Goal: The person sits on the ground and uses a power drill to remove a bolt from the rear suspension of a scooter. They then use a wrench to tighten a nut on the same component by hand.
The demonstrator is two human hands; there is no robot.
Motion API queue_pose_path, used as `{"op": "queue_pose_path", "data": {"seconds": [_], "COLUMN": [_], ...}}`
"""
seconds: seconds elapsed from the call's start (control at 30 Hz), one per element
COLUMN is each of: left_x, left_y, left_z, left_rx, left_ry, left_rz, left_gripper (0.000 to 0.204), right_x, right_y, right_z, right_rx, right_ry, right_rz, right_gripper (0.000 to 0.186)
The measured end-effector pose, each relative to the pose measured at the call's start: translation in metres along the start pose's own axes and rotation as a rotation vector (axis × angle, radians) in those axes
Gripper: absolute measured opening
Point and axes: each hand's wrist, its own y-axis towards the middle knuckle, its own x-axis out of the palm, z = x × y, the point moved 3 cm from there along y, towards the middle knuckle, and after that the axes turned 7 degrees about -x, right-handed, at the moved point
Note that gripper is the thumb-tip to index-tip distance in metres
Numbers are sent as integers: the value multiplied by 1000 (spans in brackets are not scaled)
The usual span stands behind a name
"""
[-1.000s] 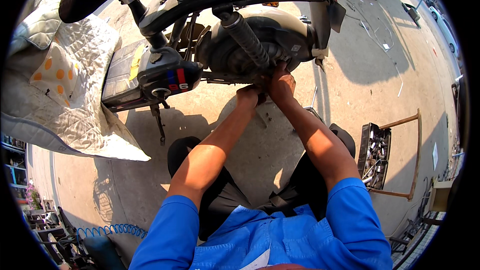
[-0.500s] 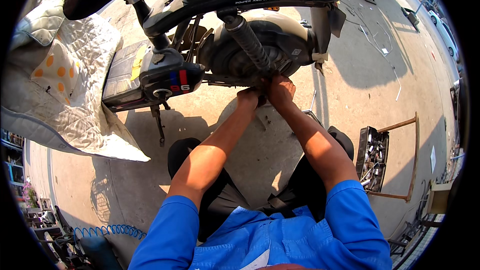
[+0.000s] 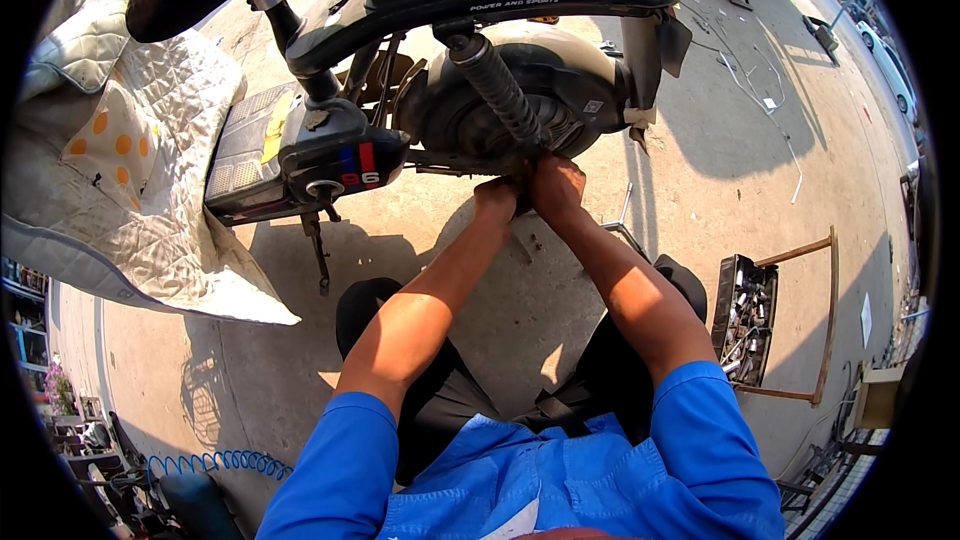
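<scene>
An electric scooter stands in front of me, its rear wheel (image 3: 440,112) below the pale rear fender. A black ribbed shock absorber (image 3: 497,90) slants down to the wheel hub. At its lower end my right hand (image 3: 558,186) is closed, fingers curled round something dark. Right beside it, slightly lower and to the left, my left hand (image 3: 495,200) is closed too. What either hand grips is hidden by the fingers and shadow. The scooter's kickstand (image 3: 316,240) points down to the left of my hands.
A quilted cover (image 3: 190,90) drapes over the scooter's front, beside the footboard (image 3: 250,165). On the right, a toolbox (image 3: 745,315) with a wooden handle frame holds several tools. An L-shaped metal tool (image 3: 625,215) lies near my right forearm. A blue coiled hose (image 3: 235,460) is at lower left.
My right hand has shifted slightly down at the shock absorber's lower end. The left hand stays almost in place, and the scooter has hardly moved.
</scene>
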Motion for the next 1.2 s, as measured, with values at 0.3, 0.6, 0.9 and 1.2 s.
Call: {"op": "queue_pose_path", "data": {"seconds": [0.3,0.6,0.9,1.2], "left_x": [3,5,4,4], "left_y": [1,-3,-3,-2], "left_z": [1,3,1,1], "left_rx": [-39,-38,-11,-29], "left_ry": [-112,-99,17,-31], "left_rz": [58,68,41,17], "left_gripper": [25,22,24,25], "right_x": [6,8,1,5], "right_y": [2,2,3,3], "right_z": [4,3,6,8], "right_rx": [-58,-91,-48,-39], "right_ry": [-55,-129,-144,27], "right_rz": [-1,39,-20,34], "right_gripper": [26,17,28,31]}}
